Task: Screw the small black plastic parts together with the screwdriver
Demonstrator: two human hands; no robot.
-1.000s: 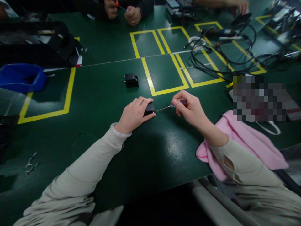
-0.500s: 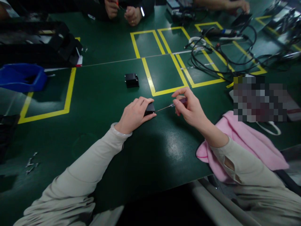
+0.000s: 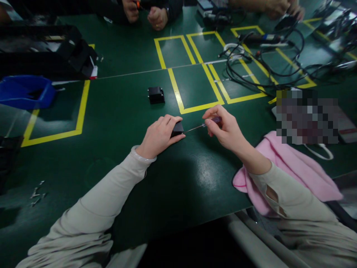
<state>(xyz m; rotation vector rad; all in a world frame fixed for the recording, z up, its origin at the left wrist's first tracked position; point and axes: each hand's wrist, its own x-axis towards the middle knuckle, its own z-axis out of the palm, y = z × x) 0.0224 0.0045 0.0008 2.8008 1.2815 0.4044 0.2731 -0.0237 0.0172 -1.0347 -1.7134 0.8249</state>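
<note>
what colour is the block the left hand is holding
The block is black, seen best in the head view.

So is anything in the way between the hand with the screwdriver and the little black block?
Nothing visible is. The right hand holds the screwdriver, which points at the right end of the black block gripped by the left hand. A second black block lies farther off, out of that line.

No lettering, number or brand can be read. A flat grey item (image 3: 347, 123) at the right edge bears a reddish strip — too blurred to make out — beside a pixelated patch (image 3: 306, 119). The only clear markings are yellow tape outlines (image 3: 202, 107) on the green bench (image 3: 125, 111), upper right and left.
</note>
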